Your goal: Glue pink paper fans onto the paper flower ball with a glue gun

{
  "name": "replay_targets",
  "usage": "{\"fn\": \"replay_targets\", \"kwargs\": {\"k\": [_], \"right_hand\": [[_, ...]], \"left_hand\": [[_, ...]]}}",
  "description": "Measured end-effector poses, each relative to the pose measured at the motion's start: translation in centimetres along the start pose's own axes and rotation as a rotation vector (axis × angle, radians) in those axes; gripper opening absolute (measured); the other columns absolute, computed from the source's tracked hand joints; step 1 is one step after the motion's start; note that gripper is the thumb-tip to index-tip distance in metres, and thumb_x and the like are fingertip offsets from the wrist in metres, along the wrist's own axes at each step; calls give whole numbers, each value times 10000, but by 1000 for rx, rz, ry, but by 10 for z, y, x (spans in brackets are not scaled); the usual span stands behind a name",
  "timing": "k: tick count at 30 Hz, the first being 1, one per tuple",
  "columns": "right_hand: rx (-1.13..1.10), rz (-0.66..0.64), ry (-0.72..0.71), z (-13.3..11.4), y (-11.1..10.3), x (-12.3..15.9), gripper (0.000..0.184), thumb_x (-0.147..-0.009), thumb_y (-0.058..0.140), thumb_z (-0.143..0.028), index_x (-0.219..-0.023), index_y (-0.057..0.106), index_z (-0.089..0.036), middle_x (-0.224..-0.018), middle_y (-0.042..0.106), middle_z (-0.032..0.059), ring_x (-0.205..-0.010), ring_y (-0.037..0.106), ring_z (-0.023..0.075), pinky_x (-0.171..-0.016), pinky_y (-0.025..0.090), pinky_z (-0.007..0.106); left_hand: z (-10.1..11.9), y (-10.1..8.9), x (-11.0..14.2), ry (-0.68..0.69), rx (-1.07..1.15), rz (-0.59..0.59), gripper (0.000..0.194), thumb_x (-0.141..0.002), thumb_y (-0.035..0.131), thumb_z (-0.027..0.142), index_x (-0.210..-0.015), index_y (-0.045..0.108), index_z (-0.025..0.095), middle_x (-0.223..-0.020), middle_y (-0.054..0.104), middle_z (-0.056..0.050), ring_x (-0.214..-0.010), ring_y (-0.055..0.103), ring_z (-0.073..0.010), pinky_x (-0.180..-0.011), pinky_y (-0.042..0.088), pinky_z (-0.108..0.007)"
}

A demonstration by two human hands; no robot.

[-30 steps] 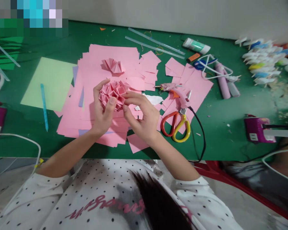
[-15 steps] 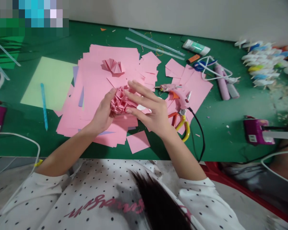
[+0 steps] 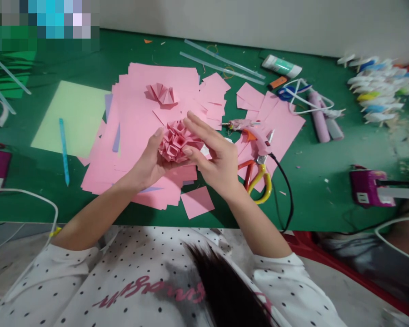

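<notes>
Cradles a pink paper ball point(image 3: 173, 144) in the left hand point(image 3: 146, 163), with the palm curved beneath and the thumb up along the left side. Bends the right hand point(image 3: 218, 156) about the ball's right side, with the thumb against the front folds and the fingers arched over the far side, loosely spread rather than pinched flat. Cannot tell from this angle how firm a hold on the right. Places the ball over the near right part of a stack point(image 3: 136, 113) of pink sheets, nearer the body than a folded fan point(image 3: 162, 94) on the same stack.

Shows a loose pink square point(image 3: 197, 202) near the table's point(image 3: 310, 200) front edge, below the right hand. Includes, farther right, a pink glue gun point(image 3: 255, 129) with black cord, over pink paper, and scissors point(image 3: 267, 190) just beside, with the red handle partly behind the right forearm. Includes, at the back, two clear strips point(image 3: 225, 68) and a white-and-green tube point(image 3: 282, 66). Shows, left of the stack, a pale green sheet point(image 3: 78, 109) with a blue pen point(image 3: 64, 150) lying across its near edge.
</notes>
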State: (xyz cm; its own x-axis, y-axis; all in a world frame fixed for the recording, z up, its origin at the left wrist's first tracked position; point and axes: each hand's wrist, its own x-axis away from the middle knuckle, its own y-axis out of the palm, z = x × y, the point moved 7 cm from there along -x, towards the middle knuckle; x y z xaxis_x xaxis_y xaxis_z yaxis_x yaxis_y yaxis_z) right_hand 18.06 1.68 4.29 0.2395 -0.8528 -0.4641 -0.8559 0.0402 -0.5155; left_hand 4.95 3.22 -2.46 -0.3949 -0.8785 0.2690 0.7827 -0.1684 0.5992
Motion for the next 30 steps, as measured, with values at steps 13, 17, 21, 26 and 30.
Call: {"fn": "replay_targets", "kwargs": {"k": [13,17,21,26,30], "right_hand": [[-196,-14,-23,6,-8,-6,312,-999,692,-350,-1302,764,-364,-1421,750,-4,-1472,607,286,-1255,492,625],[-149,-23,15,11,-4,-6,339,-980,718,-408,-1312,760,-353,-1443,737,5,-1479,600,295,-1260,485,628],[-145,29,12,8,-9,-7,321,-1021,658,-412,-1319,755,-344,-1449,734,17,-1438,641,277,-1243,517,586],[-187,54,89,12,-13,-7,406,-1078,534,-476,-1437,676,-350,-1504,696,5,-1485,597,251,-1295,468,519],[-276,96,69,20,-16,-8,386,-1026,635,-505,-1386,706,-385,-1482,711,-29,-1464,615,245,-1280,486,503]], "left_hand": [[0,4,0,-73,31,12,508,-959,619,677,-1220,748,260,-1266,797,-67,-1262,738,-306,-973,674,-403],[-1,7,2,-97,68,-5,536,-940,640,697,-1262,733,279,-1295,783,-67,-1305,716,-332,-997,672,-433],[1,8,1,-52,67,-53,547,-925,688,679,-1264,730,252,-1284,783,-80,-1312,716,-343,-1039,661,-449],[3,1,-5,-10,70,-72,443,-993,678,529,-1300,688,209,-1177,810,-67,-1081,816,-236,-1000,671,-343],[-1,2,-8,-71,72,-115,572,-1044,512,640,-1363,652,186,-969,827,-68,-806,833,-202,-775,697,-284]]}}
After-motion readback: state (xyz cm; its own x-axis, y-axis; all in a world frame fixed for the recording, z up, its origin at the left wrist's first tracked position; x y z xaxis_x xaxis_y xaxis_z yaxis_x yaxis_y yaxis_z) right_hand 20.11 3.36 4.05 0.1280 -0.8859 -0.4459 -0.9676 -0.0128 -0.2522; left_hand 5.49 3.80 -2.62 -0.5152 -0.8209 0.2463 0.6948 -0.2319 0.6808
